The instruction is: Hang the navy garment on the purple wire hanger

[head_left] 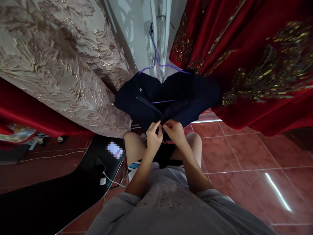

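Observation:
A dark navy garment (144,107) with an open neckline hangs in front of me on a purple wire hanger (156,58). At the lower end of the neckline, my left hand (154,135) pinches the front edge of the cloth with thumb and forefinger. Close beside it, my right hand (174,130) is closed on the other front edge, fingertips nearly meeting those of the left. Whatever small fastening may lie between the fingertips is too small to make out. A small white tag (141,90) shows inside the collar.
On the left, a black bench (61,186) bears a phone (99,164) with a white cable and a small white case (103,180). A pale textured curtain (80,65) and a red embroidered one (244,65) flank the garment. Red floor tiles (237,153) lie to the right.

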The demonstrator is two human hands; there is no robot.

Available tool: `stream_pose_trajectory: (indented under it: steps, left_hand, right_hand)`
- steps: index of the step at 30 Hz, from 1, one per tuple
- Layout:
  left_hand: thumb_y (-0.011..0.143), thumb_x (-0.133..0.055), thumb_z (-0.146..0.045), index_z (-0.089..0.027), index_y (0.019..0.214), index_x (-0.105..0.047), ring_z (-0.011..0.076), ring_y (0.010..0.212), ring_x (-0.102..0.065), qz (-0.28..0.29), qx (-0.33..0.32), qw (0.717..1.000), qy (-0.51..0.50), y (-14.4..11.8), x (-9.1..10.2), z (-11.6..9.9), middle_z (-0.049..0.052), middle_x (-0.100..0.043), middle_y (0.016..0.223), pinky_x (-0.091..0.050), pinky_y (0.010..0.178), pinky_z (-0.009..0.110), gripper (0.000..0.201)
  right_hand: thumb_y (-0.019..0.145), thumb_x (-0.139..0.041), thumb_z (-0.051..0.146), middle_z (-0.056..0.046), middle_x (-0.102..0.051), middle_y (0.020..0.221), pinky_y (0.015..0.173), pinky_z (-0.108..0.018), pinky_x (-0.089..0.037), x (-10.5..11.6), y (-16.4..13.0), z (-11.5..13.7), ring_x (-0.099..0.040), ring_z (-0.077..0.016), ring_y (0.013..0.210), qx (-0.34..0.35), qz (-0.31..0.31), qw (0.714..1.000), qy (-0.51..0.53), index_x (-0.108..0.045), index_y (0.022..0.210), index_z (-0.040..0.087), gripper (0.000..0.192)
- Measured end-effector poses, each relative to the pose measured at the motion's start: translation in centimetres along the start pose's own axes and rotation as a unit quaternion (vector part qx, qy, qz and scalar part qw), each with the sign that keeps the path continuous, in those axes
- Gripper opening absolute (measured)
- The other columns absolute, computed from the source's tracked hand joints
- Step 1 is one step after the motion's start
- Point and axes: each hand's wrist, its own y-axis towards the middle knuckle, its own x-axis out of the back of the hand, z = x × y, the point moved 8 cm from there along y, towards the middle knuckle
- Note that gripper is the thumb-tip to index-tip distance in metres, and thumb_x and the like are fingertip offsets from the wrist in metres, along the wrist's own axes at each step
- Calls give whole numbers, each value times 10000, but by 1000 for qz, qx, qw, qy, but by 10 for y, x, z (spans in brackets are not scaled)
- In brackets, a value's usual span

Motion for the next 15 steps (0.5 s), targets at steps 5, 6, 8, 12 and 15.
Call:
stream_pose_trajectory:
  steps: [5,6,8,12,15]
  left_hand:
    - [978,-571,-157,-191,1269,-669,200,908,-685,-16,-6,1000,9,-2,3,-6,83,-725,1002,-564,879,342,309]
    - [978,-578,-162,-195,1264,-668,196,908,-686,-21,-3,1000,8,-2,5,-7,79,-729,1006,-564,883,340,302]
    - [974,-594,-169,-202,1252,-663,189,898,-683,-28,9,1000,2,-2,6,-6,68,-727,993,-558,882,331,289]
    - [965,-603,-166,-213,1184,-629,172,869,-663,-33,24,999,-25,0,8,-5,45,-689,961,-535,843,299,226]
    - [970,-589,-173,-219,1106,-576,164,870,-645,-49,34,997,-47,0,10,-4,43,-650,976,-520,823,284,144]
  right_hand:
    - [847,-614,361,5,-623,636,570,-259,-333,3,-2,3,-513,-123,550,34,37,999,0,-648,833,192,173]
    - [858,-606,356,5,-625,650,580,-257,-340,4,-2,5,-520,-121,564,50,47,998,-3,-644,836,192,170]
    - [879,-591,352,2,-632,676,603,-250,-366,2,-4,9,-543,-121,600,77,77,994,-2,-641,821,193,177]
    - [884,-606,391,-3,-626,666,591,-242,-411,-5,-5,10,-564,-120,596,63,121,987,83,-645,769,187,237]
    - [847,-659,455,2,-620,634,574,-246,-448,-9,-2,5,-568,-120,558,6,110,972,207,-659,796,183,277]
